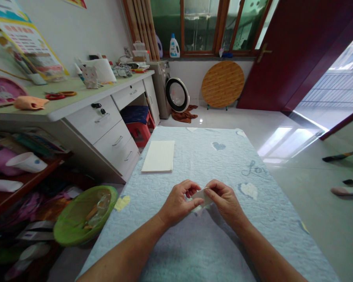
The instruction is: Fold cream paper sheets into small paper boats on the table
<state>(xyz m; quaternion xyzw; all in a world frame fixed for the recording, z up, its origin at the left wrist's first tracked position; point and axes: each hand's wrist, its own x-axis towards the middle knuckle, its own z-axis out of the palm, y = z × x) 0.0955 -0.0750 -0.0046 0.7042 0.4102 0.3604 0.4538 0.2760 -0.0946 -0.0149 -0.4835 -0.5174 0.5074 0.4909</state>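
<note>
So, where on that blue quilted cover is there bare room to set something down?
One bare patch of the cover lies between the pale pad and the grey printed heart. Another spreads from the right hand to the cover's right edge. It's crowded where the left hand meets the right at a small pale piece.

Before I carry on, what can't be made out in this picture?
All in the head view:
White piece: full outline, partly covered by fingers of the left hand and right hand.
Pale pad: its underside, hidden by the pad itself.
Wall poster: small wording, too blurred to read.
Pink round object: left part, cut off by the picture's left edge.
</note>
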